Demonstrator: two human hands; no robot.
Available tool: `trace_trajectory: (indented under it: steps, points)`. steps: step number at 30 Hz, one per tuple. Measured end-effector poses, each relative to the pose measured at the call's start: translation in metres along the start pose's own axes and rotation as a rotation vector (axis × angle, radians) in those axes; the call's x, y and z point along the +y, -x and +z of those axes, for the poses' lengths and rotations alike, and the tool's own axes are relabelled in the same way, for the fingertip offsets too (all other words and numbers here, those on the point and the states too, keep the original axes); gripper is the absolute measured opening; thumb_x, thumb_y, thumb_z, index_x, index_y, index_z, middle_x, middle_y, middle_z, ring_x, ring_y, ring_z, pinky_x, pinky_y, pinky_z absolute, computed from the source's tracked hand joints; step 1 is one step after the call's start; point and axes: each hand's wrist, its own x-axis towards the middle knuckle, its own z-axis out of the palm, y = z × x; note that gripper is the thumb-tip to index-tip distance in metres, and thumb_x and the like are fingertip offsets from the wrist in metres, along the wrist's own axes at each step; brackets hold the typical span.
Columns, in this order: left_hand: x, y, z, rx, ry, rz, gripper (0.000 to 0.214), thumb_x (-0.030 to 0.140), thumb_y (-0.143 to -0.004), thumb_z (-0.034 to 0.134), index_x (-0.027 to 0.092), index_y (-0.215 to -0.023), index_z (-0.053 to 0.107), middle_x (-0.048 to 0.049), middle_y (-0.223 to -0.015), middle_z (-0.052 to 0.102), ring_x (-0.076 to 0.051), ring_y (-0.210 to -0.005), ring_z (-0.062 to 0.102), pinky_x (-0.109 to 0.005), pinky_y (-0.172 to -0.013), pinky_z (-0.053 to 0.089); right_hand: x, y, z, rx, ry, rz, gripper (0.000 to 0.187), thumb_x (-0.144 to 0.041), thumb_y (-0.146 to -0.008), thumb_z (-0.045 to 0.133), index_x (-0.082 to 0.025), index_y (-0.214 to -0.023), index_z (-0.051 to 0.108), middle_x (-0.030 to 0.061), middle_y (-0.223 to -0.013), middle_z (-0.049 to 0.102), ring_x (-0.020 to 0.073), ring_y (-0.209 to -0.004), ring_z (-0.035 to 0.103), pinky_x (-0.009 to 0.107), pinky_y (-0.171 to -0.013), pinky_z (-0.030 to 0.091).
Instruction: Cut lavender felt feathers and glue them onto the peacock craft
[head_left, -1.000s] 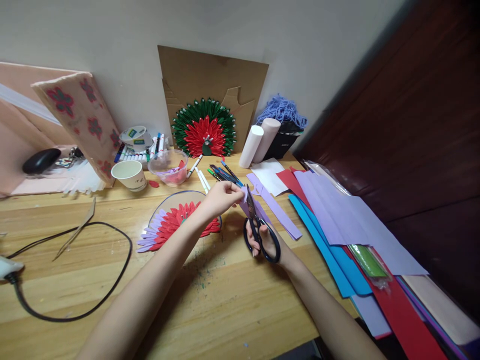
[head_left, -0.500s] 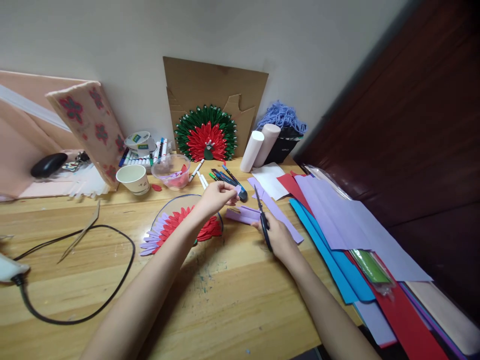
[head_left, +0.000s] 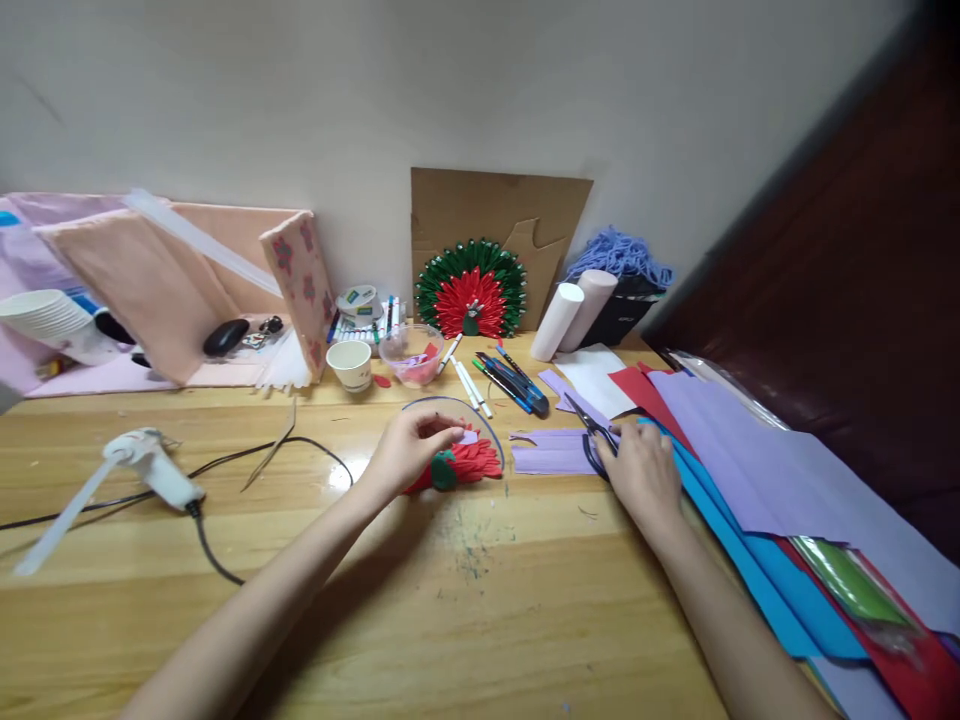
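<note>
My left hand is closed in a pinch on a small piece of purple paper. It is above a paper fan-shaped craft of red petals with a green centre, and hides much of it. My right hand is on the black handles of a pair of scissors, which are low over the table. Their blades are slightly apart and point away to the left. Beneath them is a purple paper strip with a notched left end.
Behind are pens, a clear bowl and a paper cup. A finished green and red fan leans with cardboard against the wall. Coloured sheets line the right side; a glue gun and its cord lie left.
The view has turned left. My left hand has brought the purple piece over the petal craft. My right hand has lowered the scissors toward the purple strip.
</note>
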Motion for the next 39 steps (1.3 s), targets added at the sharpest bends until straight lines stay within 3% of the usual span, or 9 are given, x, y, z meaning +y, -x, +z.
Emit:
trace_trajectory:
  steps: [2,4,6,8,11,20,29,35,39]
  points:
    - [-0.012,0.013,-0.009,0.043,0.01,-0.032,0.02,0.033,-0.07,0.067,0.017,-0.082,0.072,-0.0077,-0.085,0.073,-0.02,-0.08,0.066,-0.029,-0.075,0.05,-0.027,0.005,-0.013,0.045,-0.239,-0.139,0.023,-0.027,-0.086,0.047,-0.012,-0.1,0.059,0.0193,-0.103,0.058,0.0298,-0.096,0.055,0.041,-0.084,0.041]
    - [-0.02,0.026,-0.015,0.084,0.02,-0.05,0.02,0.032,-0.07,0.068,0.017,-0.081,0.073,-0.0075,-0.085,0.073,-0.02,-0.08,0.066,-0.03,-0.076,0.05,-0.063,0.014,-0.025,-0.181,-0.617,-0.366,0.02,-0.029,-0.089,0.045,-0.018,-0.095,0.059,0.0114,-0.1,0.062,0.0232,-0.093,0.058,0.036,-0.084,0.044]
    - [-0.026,0.038,-0.02,0.122,0.03,-0.063,0.02,0.032,-0.07,0.069,0.017,-0.081,0.074,-0.0072,-0.085,0.073,-0.02,-0.08,0.066,-0.03,-0.076,0.051,-0.101,0.025,-0.03,-0.444,-0.911,-0.495,0.018,-0.032,-0.087,0.049,-0.021,-0.096,0.059,0.0066,-0.096,0.065,0.0201,-0.089,0.061,0.034,-0.081,0.047]
    - [-0.031,0.05,-0.025,0.148,0.03,-0.066,0.019,0.032,-0.07,0.068,0.017,-0.082,0.073,-0.0068,-0.086,0.073,-0.02,-0.08,0.066,-0.029,-0.075,0.051,-0.132,0.036,-0.028,-0.604,-1.097,-0.521,0.017,-0.031,-0.086,0.052,-0.02,-0.096,0.06,0.005,-0.094,0.066,0.0187,-0.087,0.062,0.033,-0.078,0.049]
    - [-0.039,0.067,-0.034,0.179,0.024,-0.052,0.018,0.032,-0.072,0.067,0.018,-0.083,0.073,-0.0059,-0.086,0.073,-0.018,-0.08,0.066,-0.027,-0.075,0.05,-0.162,0.048,-0.019,-0.674,-1.23,-0.49,0.017,-0.032,-0.084,0.055,-0.018,-0.093,0.061,0.0046,-0.091,0.066,0.0174,-0.085,0.062,0.032,-0.078,0.049]
    - [-0.056,0.079,-0.047,0.218,0.08,-0.082,0.017,0.031,-0.073,0.067,0.017,-0.082,0.072,-0.0063,-0.085,0.072,-0.017,-0.079,0.065,-0.026,-0.075,0.05,-0.189,0.058,-0.002,-0.603,-1.284,-0.482,0.016,-0.031,-0.083,0.059,-0.018,-0.089,0.066,0.0058,-0.087,0.067,0.0171,-0.082,0.063,0.03,-0.074,0.05]
    - [-0.06,0.084,-0.044,0.188,0.026,-0.047,0.014,0.028,-0.078,0.064,0.015,-0.08,0.07,-0.0042,-0.079,0.072,-0.014,-0.073,0.064,-0.022,-0.07,0.049,-0.185,0.066,0.009,-0.358,-1.209,-0.636,0.009,-0.019,-0.082,0.059,-0.019,-0.09,0.065,0.0045,-0.083,0.065,0.0148,-0.076,0.06,0.028,-0.068,0.048]
    - [-0.059,0.087,-0.043,0.164,-0.072,-0.008,0.014,0.026,-0.079,0.062,0.015,-0.081,0.069,-0.0041,-0.079,0.07,-0.012,-0.071,0.063,-0.022,-0.068,0.049,-0.186,0.065,0.009,-0.315,-1.173,-0.734,0.005,-0.015,-0.081,0.058,-0.018,-0.082,0.063,0.0043,-0.078,0.064,0.0145,-0.073,0.058,0.028,-0.066,0.047]
    - [-0.06,0.087,-0.04,0.136,0.004,-0.058,0.012,0.024,-0.076,0.064,0.013,-0.079,0.067,-0.0042,-0.077,0.069,-0.012,-0.068,0.063,-0.021,-0.064,0.05,-0.186,0.067,0.01,-0.308,-1.153,-0.777,0.006,-0.012,-0.079,0.057,-0.018,-0.078,0.059,0.0035,-0.075,0.061,0.0141,-0.071,0.056,0.027,-0.065,0.046]
